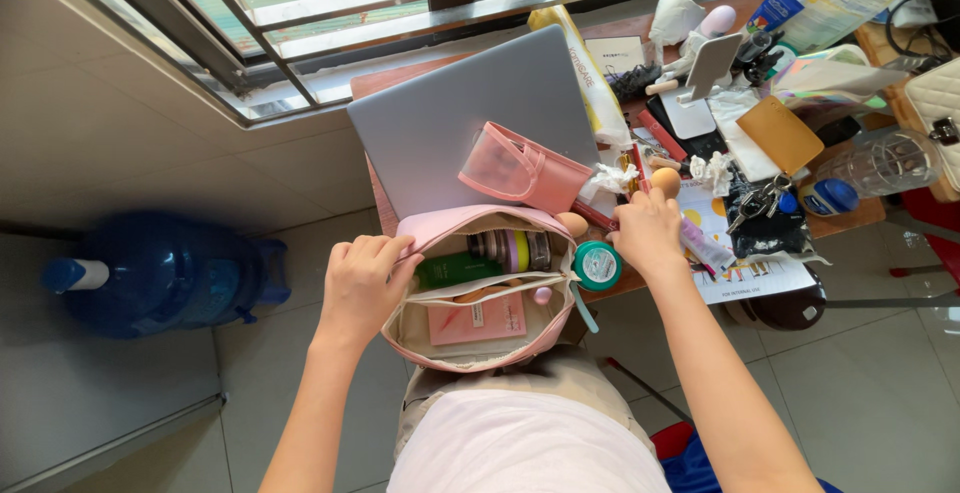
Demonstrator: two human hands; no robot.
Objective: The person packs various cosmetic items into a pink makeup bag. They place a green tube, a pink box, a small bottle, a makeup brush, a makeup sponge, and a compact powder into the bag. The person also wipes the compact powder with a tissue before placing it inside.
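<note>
My left hand (363, 285) grips the left rim of an open pink cosmetic bag (440, 348) that rests on my lap against the desk edge. Inside the bag lie a green tube (455, 269), a striped round tin (512, 249) and a pink flat card (478, 320). My right hand (648, 235) rests on the desk to the right of the bag, fingers curled. Its fingertips meet a slim red stick (636, 165) and a beige egg-shaped sponge (665, 182); I cannot tell which of them it grips. A teal round jar (598, 265) sits just left of that hand.
A shut grey laptop (440, 118) lies behind the bag with a pink pouch (520, 168) on it. The desk's right side is crowded with tissues, keys (760, 198), a tan wallet (778, 133), a clear jar (880, 161) and papers. A blue water jug (165, 273) lies on the floor at left.
</note>
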